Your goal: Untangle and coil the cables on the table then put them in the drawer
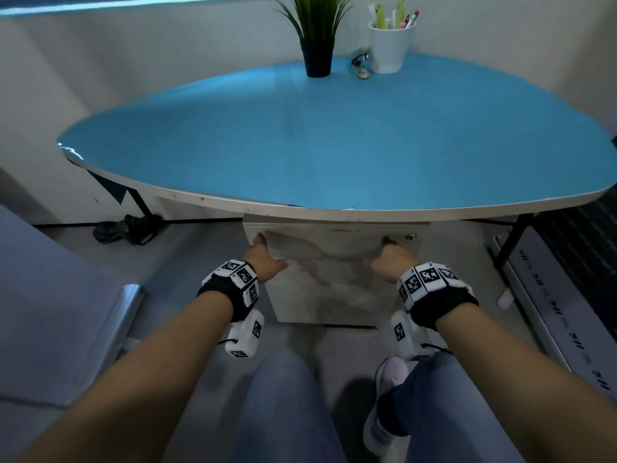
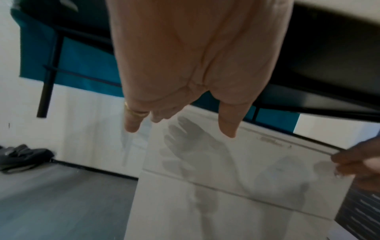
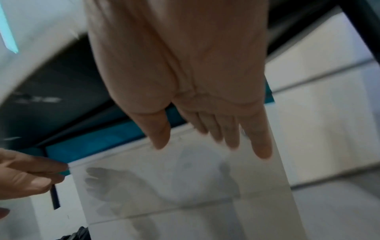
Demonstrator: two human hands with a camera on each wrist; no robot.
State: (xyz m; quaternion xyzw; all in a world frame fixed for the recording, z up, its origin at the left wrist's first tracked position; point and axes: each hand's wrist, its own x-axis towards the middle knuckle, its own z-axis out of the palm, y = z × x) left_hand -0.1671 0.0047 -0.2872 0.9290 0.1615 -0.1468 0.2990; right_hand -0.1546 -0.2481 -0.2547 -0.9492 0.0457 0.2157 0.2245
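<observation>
Nearest the head camera, two bare forearms with marker-covered wristbands reach forward over a lap in blue jeans toward a white drawer unit (image 1: 334, 262) tucked beneath the front edge of a blue-topped table (image 1: 334, 145). From above, the left hand (image 1: 265, 259) sits at the left end of the top drawer front (image 1: 334, 243) and the right hand (image 1: 389, 262) at its right end, fingertips up at the top edge; that drawer looks closed or nearly so. Only the wrist cameras show the fingers: the left hand (image 2: 185, 73) has straight, relaxed fingers pointing at the glossy drawer front (image 2: 246, 162), a gold ring (image 2: 133, 112) on one, and the right hand (image 3: 185, 81) likewise has its fingers extended toward the panel, curled round nothing. Whether the fingertips actually touch is blurred. No cables can be seen in any view. Farther back, only the head view shows a potted plant (image 1: 317, 38), a white cup of pens (image 1: 390, 45) and a small metal object (image 1: 360, 66) beside it.
</observation>
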